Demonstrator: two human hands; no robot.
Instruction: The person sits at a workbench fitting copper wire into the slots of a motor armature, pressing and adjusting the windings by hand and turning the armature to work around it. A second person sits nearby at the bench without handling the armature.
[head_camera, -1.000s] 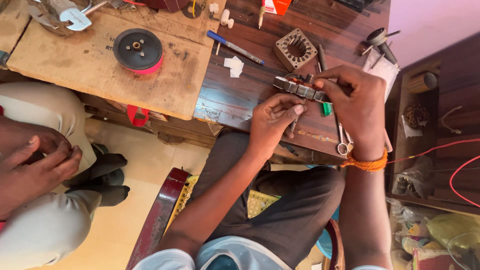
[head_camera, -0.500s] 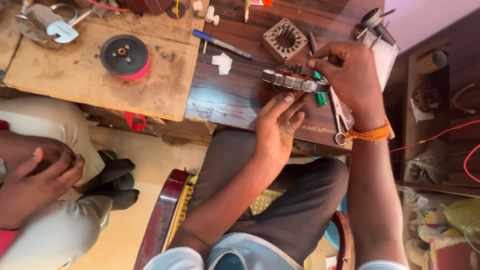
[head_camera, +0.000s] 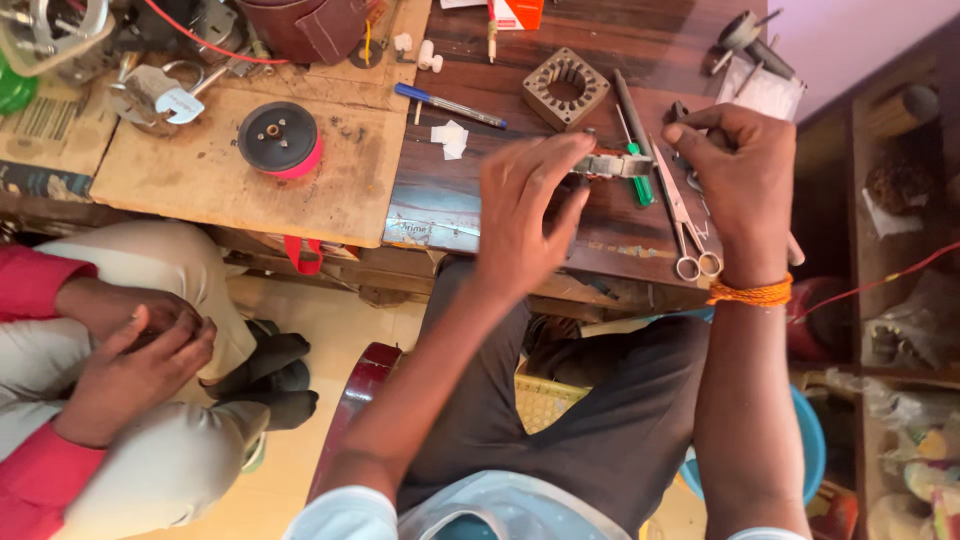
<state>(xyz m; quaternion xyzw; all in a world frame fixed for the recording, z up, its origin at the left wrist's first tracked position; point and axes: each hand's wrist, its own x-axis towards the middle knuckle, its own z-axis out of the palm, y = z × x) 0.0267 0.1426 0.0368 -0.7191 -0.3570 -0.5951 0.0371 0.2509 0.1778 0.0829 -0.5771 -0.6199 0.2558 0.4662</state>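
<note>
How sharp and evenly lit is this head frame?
Head view: even soft light, no hard shadows; the left hand and the small metal part it holds with the right hand are motion-blurred; the square stator core is sharp.

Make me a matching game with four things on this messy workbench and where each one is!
Things:
1. blue pen
2. scissors
3. black and red wheel
4. square metal ring

Places:
A. on the pale cardboard sheet
B. lying under the right hand, handles toward the table edge
C. on the dark wood, beyond the left hand
D. on the dark wood, between the cardboard and the metal ring

Pairs: 1-D, 2-B, 3-A, 4-C
</note>
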